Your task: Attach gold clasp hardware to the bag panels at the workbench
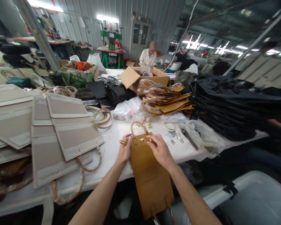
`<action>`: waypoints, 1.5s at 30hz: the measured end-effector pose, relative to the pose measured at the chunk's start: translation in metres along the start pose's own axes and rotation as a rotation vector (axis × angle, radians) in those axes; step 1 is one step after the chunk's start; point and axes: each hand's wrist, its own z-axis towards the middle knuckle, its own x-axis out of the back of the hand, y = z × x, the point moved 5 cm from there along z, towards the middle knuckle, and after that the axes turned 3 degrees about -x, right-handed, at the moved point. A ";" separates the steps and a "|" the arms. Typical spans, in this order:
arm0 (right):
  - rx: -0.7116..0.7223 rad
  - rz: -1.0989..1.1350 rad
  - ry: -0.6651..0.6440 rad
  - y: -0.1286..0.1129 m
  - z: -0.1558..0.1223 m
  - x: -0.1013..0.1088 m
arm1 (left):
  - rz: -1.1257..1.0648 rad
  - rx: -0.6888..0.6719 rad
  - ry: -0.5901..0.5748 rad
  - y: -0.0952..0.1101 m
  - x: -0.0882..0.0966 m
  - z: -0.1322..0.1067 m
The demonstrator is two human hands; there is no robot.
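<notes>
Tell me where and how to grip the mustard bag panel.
Pinch the mustard bag panel by its side edges just below the far looped handle, probably one hand from each side: it looks flat, and this leaves the metal clasp clear. The left hand is at its left edge; the panel's lower end reaches past the table.

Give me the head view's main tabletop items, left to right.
Pale panels → coiled pale strips → mustard bag piece with a looped handle → dark narrow strip → black stack.
</notes>
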 end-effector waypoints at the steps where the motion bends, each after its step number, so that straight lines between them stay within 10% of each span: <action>1: 0.015 0.018 -0.005 -0.010 -0.002 -0.011 | -0.027 0.005 0.001 -0.002 0.001 0.000; 12: -0.026 0.090 0.153 -0.016 -0.010 -0.081 | -0.152 -0.044 0.066 -0.016 0.010 0.003; 26: -0.274 0.326 0.123 0.009 -0.021 -0.088 | -0.186 -0.062 0.044 -0.019 0.013 0.008; 45: -0.173 0.154 0.194 -0.005 -0.018 -0.098 | -0.153 -0.105 0.061 -0.021 0.014 0.007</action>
